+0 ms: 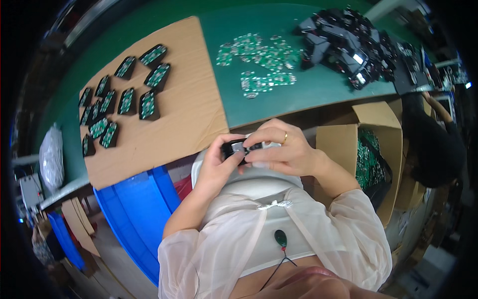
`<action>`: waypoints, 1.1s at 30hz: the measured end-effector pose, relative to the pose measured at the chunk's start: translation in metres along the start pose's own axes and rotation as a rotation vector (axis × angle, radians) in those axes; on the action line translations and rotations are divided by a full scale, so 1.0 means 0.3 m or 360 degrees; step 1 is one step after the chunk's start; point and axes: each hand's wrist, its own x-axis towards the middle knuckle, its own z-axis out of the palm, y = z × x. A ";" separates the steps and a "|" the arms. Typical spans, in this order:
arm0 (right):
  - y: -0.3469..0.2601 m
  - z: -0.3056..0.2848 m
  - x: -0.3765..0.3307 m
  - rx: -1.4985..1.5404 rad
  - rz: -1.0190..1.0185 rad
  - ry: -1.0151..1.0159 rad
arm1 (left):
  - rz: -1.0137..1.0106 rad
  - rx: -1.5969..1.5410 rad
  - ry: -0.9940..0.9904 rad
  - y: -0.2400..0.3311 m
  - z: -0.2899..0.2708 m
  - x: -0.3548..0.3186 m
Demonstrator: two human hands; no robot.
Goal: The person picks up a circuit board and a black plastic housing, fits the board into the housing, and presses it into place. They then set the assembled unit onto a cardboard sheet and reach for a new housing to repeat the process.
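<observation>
Close to my body, just off the table's front edge, both my hands hold a small black plastic housing (229, 148) with a silvery-grey part showing in it. My left hand (219, 162) is closed around its left side, the thumb lying on top. From the other side my right hand (284, 147), with a ring on one finger, has its bent fingers on the housing's right end. Fingers cover much of the piece, so its inside is mostly hidden.
Several black housings with green circuit boards (127, 101) lie on a cardboard sheet (184, 114) at the left. Loose circuit boards (269, 52) and a heap of black housings (343, 45) cover the green table's far side. A cardboard box (336, 142) stands right, a blue bin (132, 209) left.
</observation>
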 end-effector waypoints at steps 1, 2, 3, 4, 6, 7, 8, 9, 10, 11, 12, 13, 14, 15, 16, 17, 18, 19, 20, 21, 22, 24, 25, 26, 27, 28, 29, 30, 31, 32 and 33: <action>0.001 0.001 0.006 -0.0065 0.0059 -0.0030 | -0.0040 -0.0055 -0.0011 -0.002 0.000 -0.004; 0.008 -0.009 0.022 -0.0195 -0.0021 -0.0017 | -0.0046 -0.0088 0.0028 0.011 0.006 -0.009; -0.001 -0.014 0.025 -0.0162 -0.0036 -0.0042 | -0.0042 -0.0104 0.0068 0.023 0.009 -0.018; -0.014 -0.023 0.026 0.0024 0.0245 0.0149 | 0.0042 -0.0215 0.0090 0.037 0.010 -0.024; -0.030 -0.023 0.025 0.0231 0.0535 0.0311 | 0.0225 -0.0329 0.0095 0.056 0.012 -0.024; -0.038 -0.018 0.022 0.0381 0.0680 0.0347 | 0.0223 -0.0340 0.0126 0.063 0.017 -0.026; -0.045 -0.011 0.018 0.0527 0.0828 0.0383 | 0.0262 -0.0310 0.0110 0.070 0.024 -0.028; -0.055 -0.007 0.009 0.0534 0.0826 0.0370 | 0.0307 -0.0275 0.0077 0.078 0.031 -0.029; -0.065 -0.001 -0.002 0.0454 0.0745 0.0316 | 0.0341 -0.0269 0.0059 0.080 0.034 -0.032; -0.069 0.004 -0.005 0.0373 0.0663 0.0264 | 0.0345 -0.0274 0.0067 0.091 0.031 -0.041; -0.078 -0.002 0.016 0.0185 0.0440 0.0298 | 0.0330 -0.0261 0.0074 0.102 0.033 -0.050; -0.081 0.002 0.017 0.0183 0.0438 0.0292 | 0.0316 -0.0248 0.0079 0.107 0.034 -0.056; -0.084 0.006 0.016 0.0124 0.0424 0.0326 | 0.0321 -0.0254 0.0080 0.100 0.034 -0.058; -0.085 0.011 0.020 0.0063 0.0409 0.0363 | 0.0489 0.0017 0.0212 0.090 0.030 -0.055; -0.080 0.015 0.032 0.0059 0.0403 0.0360 | 0.0655 0.0289 0.0344 0.080 0.024 -0.052; -0.070 0.020 0.048 -0.0081 0.0220 0.0270 | 0.0663 0.0286 0.0345 0.069 0.014 -0.047; -0.061 0.024 0.065 -0.0226 0.0043 0.0179 | 0.0813 0.0648 0.0407 0.058 0.003 -0.038; -0.056 0.032 0.085 -0.0234 0.0042 0.0177 | 0.0959 0.1011 0.0469 0.061 -0.005 -0.029; -0.052 0.042 0.108 -0.0305 -0.0066 0.0118 | 0.1030 0.1187 0.0440 0.080 -0.008 -0.026; -0.046 0.050 0.124 -0.0365 -0.0183 0.0053 | 0.1033 0.1184 0.0453 0.068 -0.017 -0.022; -0.030 0.041 0.121 -0.0413 -0.0098 0.0069 | 0.0899 0.0835 0.0459 0.045 -0.029 -0.015; 0.035 0.017 0.143 -0.0680 0.0062 0.0201 | 0.0717 0.0181 0.0500 0.032 -0.055 0.001; 0.065 -0.002 0.153 -0.0956 0.0240 0.0349 | 0.0513 -0.0022 0.0498 0.048 -0.077 0.000; 0.094 -0.022 0.145 -0.1064 0.0425 0.0251 | 0.0472 -0.0206 0.0466 0.048 -0.096 0.008; 0.127 -0.039 0.128 -0.1164 0.0604 0.0149 | 0.0433 -0.0390 0.0440 0.045 -0.109 0.014; 0.156 -0.048 0.114 -0.1214 0.0649 0.0065 | 0.0439 -0.0400 0.0455 0.047 -0.114 0.022; 0.171 -0.049 0.102 -0.1207 0.0637 0.0052 | 0.0403 -0.0427 0.0403 0.049 -0.116 0.030; 0.185 -0.047 0.093 -0.1214 0.0674 -0.0011 | 0.0364 -0.0449 0.0347 0.051 -0.120 0.038; 0.192 -0.043 0.091 -0.1220 0.0711 -0.0073 | 0.0366 -0.0453 0.0358 0.056 -0.121 0.042; 0.193 -0.040 0.096 -0.1213 0.0706 -0.0079 | 0.0390 -0.0252 0.0393 0.065 -0.118 0.045; 0.191 -0.041 0.101 -0.1274 0.0668 -0.0097 | 0.0411 -0.0050 0.0426 0.070 -0.115 0.050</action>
